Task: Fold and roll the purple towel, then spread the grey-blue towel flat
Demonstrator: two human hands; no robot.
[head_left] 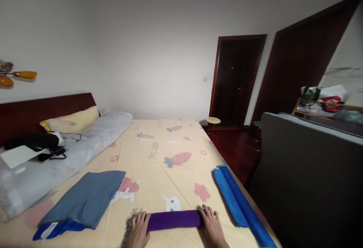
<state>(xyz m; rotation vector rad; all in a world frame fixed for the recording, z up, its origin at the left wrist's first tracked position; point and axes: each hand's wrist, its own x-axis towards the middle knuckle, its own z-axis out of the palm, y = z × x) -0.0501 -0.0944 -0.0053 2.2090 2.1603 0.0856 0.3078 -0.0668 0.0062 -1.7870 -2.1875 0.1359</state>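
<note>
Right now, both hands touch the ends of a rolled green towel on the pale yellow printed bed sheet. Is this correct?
Not green: the head view shows the rolled towel is purple. The left hand and right hand do touch its ends.

You are in a bedroom of a home. A wide bed (159, 153) with a cream sheet printed with carrots and rabbits fills the lower middle of the frame. At middle left are its dark wooden headboard (42, 110) and a yellow pillow (75, 118). At upper right a dark wooden doorway (238, 78) opens above a small round stool (212, 120) on a red-brown floor (235, 149).
</note>
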